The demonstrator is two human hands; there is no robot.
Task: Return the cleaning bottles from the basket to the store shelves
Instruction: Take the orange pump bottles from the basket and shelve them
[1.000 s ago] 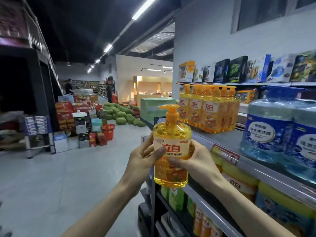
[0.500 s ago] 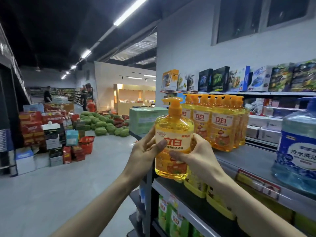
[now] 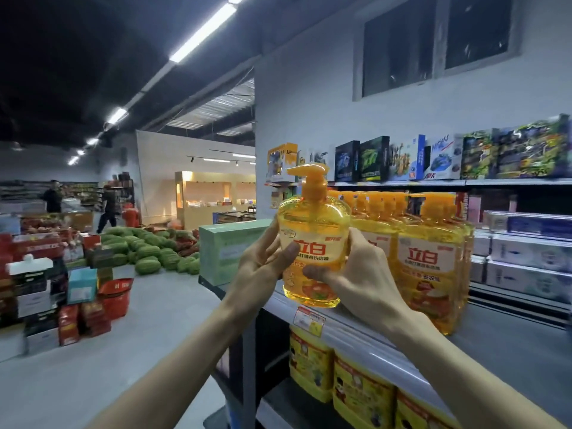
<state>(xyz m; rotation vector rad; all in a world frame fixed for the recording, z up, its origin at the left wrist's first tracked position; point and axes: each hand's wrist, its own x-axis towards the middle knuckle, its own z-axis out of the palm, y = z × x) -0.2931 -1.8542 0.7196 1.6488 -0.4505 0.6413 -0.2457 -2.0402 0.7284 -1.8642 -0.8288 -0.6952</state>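
One yellow pump bottle (image 3: 312, 243) is held by two hands, the left hand (image 3: 263, 270) and the right hand (image 3: 365, 274), while the matching bottles (image 3: 430, 261) on the shelf (image 3: 510, 345) overlap too much to count, with two labels facing front. The top shelf (image 3: 510, 182) carries about eight boxed toys (image 3: 374, 159). Beyond are one green carton (image 3: 229, 249), one red basket (image 3: 116, 295), two people (image 3: 108, 205), two windows (image 3: 399, 44) and a watermelon heap (image 3: 148, 252) too dense to count.
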